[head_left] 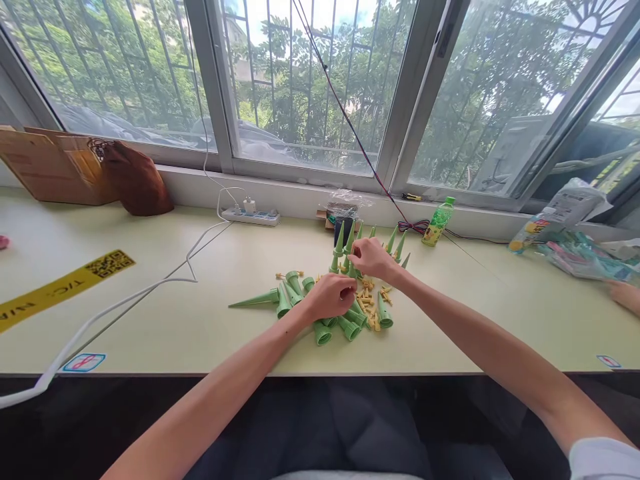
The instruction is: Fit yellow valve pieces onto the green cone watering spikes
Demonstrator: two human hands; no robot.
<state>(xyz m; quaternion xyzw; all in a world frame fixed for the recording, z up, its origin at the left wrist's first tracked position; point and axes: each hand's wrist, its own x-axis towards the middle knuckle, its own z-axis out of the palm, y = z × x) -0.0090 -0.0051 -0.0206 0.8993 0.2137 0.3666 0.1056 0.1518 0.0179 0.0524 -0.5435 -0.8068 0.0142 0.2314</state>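
Note:
In the head view my right hand (pixel 373 259) is closed, its fingers pinched round a green plastic spike (pixel 353 271) that they largely cover. Nearer to me, my left hand (pixel 331 296) is curled closed above a pile of green spikes; whatever it may hold is hidden. Hollow, cone-shaped spikes lie loose under and beside it, among them a long one (pixel 254 298) pointing left and one with its open end (pixel 385 320) towards me. Small yellow plastic pieces (pixel 369 303) are heaped between the hands. Behind my right hand, several spikes stand upright, points up (pixel 340 239).
A green-capped drink bottle (pixel 438 222) stands at the back right, and a power strip (pixel 251 216) lies by the window sill. A white cable (pixel 150 288) crosses the table's left side. Another person's hand (pixel 625 295) rests at the right edge near plastic bags (pixel 575 257).

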